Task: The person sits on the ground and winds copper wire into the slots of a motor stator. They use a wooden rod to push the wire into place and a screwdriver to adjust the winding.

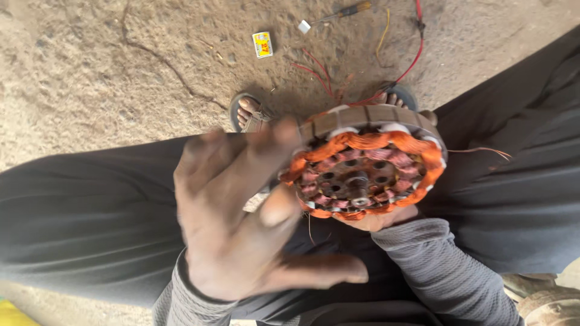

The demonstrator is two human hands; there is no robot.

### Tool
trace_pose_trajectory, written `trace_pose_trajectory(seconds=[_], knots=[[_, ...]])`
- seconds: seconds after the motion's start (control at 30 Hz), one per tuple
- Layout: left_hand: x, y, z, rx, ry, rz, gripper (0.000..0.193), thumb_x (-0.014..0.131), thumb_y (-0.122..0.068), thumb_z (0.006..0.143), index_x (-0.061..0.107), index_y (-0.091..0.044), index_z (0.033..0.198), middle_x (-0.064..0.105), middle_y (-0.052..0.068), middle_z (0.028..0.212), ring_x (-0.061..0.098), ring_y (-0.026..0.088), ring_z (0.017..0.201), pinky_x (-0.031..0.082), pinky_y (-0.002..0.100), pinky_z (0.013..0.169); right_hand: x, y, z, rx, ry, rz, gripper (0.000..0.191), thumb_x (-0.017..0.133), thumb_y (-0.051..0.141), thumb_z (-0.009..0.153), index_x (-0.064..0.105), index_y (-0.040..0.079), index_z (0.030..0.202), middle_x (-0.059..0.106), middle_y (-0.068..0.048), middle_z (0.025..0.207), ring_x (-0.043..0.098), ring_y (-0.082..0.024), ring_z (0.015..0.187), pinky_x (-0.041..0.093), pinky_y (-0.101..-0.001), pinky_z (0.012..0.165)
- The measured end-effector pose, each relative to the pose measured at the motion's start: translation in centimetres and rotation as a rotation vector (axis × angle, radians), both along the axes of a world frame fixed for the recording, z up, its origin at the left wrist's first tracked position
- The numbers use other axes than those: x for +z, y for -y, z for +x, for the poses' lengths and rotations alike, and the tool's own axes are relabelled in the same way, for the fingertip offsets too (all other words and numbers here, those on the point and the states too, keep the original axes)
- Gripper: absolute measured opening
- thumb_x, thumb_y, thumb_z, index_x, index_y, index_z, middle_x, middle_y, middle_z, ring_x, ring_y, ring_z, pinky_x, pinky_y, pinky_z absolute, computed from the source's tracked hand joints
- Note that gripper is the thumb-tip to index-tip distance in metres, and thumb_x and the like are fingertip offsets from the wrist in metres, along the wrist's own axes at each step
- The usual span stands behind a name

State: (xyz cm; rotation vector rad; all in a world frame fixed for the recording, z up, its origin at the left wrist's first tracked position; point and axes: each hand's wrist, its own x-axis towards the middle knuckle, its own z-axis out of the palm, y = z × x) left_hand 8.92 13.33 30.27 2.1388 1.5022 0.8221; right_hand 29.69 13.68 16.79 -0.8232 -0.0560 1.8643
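The round motor part wound with orange wire (368,166) is held up over the lap, clamped from below in the right hand (377,218), while the blurred left hand (241,223), fingers spread, could snag a thin wire

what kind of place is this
Probably an informal outdoor repair spot: bare dirt ground, loose wires and a screwdriver lying on it, and a copper-wound motor stator in the right hand.

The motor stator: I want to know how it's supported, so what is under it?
Under the motor stator only part of the right hand shows at its lower edge; the rest is covered. The left hand is beside it.
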Motion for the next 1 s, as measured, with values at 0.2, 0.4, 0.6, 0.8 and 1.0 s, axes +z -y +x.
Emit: trace_pose_trajectory(seconds=[0.2, 0.4, 0.6, 0.8, 1.0], knots=[[-1.7, 0.6, 2.0, -0.013, -0.271, -0.102, 0.108, 0.084, -0.081, 0.072, 0.027, -0.038, 0.153, 0.035, 0.016, 0.162, 0.040, 0.035, 0.148, 0.028, 0.066, 0.125, 0.0, -0.8, 0.9, -0.017, 0.037, 0.039, 0.057, 0.044, 0.050, 0.110, 0.055, 0.008, 0.147, 0.059, -0.013, 0.144, 0.059, -0.029, 0.130, 0.049, -0.0467, 0.112], [-1.5, 0.5, 1.6, -0.007, -0.277, -0.112, 0.111, 0.086, -0.076, 0.075, 0.025, -0.035, 0.158, 0.030, 0.014, 0.167, 0.037, 0.032, 0.153, 0.025, 0.065, 0.131, 0.1, -0.7, 0.8, 0.025, 0.035, 0.054, 0.055, 0.045, 0.048, 0.110, 0.056, 0.007, 0.145, 0.060, -0.014, 0.142, 0.060, -0.029, 0.129, 0.049, -0.0471, 0.112], [0.7, -1.2, 1.4, -0.032, -0.065, -0.149, 0.098, 0.090, -0.069, 0.072, 0.044, -0.026, 0.147, 0.041, 0.015, 0.155, 0.042, 0.035, 0.144, 0.027, 0.066, 0.123, 0.3, -1.2, 0.3, 0.070, 0.003, 0.063, 0.054, 0.045, 0.046, 0.110, 0.057, 0.006, 0.143, 0.061, -0.015, 0.140, 0.061, -0.029, 0.127, 0.049, -0.0475, 0.111], [4.7, -6.0, 0.8, -0.132, -0.280, 0.127, 0.039, 0.089, -0.037, 0.093, 0.077, -0.024, 0.128, 0.061, 0.003, 0.135, 0.056, 0.023, 0.124, 0.037, 0.052, 0.109, 1.3, -1.2, 0.2, 0.224, -0.082, 0.054, 0.052, 0.046, 0.044, 0.110, 0.058, 0.005, 0.142, 0.062, -0.015, 0.138, 0.062, -0.029, 0.126, 0.050, -0.0478, 0.110], [4.0, -8.2, 2.0, -0.326, -0.188, 0.049, 0.032, 0.086, -0.033, 0.085, 0.076, -0.015, 0.110, 0.066, 0.000, 0.111, 0.064, 0.020, 0.100, 0.049, 0.043, 0.091, 2.1, 0.1, 1.3, 0.406, -0.211, -0.029, 0.050, 0.046, 0.042, 0.110, 0.059, 0.004, 0.140, 0.063, -0.016, 0.136, 0.063, -0.030, 0.124, 0.050, -0.0482, 0.109]])
